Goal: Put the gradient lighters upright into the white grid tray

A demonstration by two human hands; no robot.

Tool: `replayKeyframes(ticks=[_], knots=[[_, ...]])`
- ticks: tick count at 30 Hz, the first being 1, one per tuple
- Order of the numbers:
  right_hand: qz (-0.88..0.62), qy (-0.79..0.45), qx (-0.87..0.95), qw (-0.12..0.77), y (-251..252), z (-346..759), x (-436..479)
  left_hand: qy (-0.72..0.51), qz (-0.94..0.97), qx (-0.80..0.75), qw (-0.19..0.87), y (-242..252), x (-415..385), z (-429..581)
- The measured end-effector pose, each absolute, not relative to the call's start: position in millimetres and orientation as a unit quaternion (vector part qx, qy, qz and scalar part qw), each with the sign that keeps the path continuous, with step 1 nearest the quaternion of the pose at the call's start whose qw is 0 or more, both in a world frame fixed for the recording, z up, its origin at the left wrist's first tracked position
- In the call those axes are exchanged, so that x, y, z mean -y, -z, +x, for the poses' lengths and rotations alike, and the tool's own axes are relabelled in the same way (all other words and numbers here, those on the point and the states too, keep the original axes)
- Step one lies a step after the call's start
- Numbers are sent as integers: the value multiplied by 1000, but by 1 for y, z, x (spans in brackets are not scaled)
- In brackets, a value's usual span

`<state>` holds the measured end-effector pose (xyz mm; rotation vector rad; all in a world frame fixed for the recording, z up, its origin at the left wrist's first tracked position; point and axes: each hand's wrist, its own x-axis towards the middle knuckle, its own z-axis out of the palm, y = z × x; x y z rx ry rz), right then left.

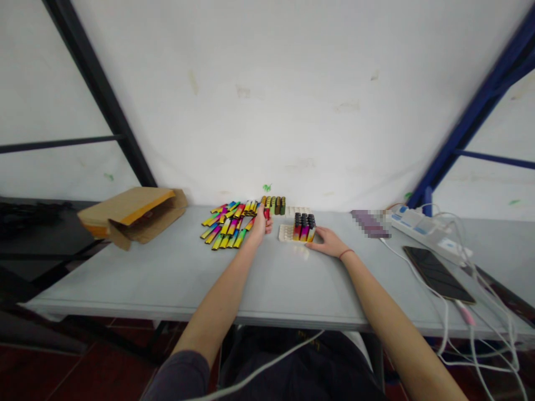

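Where the left hand (259,227) closes, its fingertips pinch one small red lighter (266,213) at the far right edge of a loose pile. The lighter stands roughly on end, its long axis near upright and its top tipped away toward the wall. It is too small to show more than a glossy red body.

Just to the right, the right hand (328,241) lies low on the grey table (167,278). Its fingers are loosely extended, touching the near right corner of a white tray (285,234). A block of standing lighters (304,226) fills the tray's right part, black caps up, bodies shading from red to yellow.

The pile of lighters (228,225) lies flat beside the left hand, metallic yellow, green and pink, mostly slanted. A short row of lighters (273,204) stands behind, near the wall.

Farther left sits an open cardboard box (134,214). Far right are a power strip (422,228) and a dark phone (438,274).
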<state>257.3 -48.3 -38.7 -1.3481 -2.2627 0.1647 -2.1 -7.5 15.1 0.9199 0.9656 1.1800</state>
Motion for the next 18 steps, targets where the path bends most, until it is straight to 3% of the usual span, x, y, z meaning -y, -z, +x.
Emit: replayKeyframes(ticks=[18], knots=[[-492,-61,830,254,40,258,48,-597,317,-427,601,-4,9,4]])
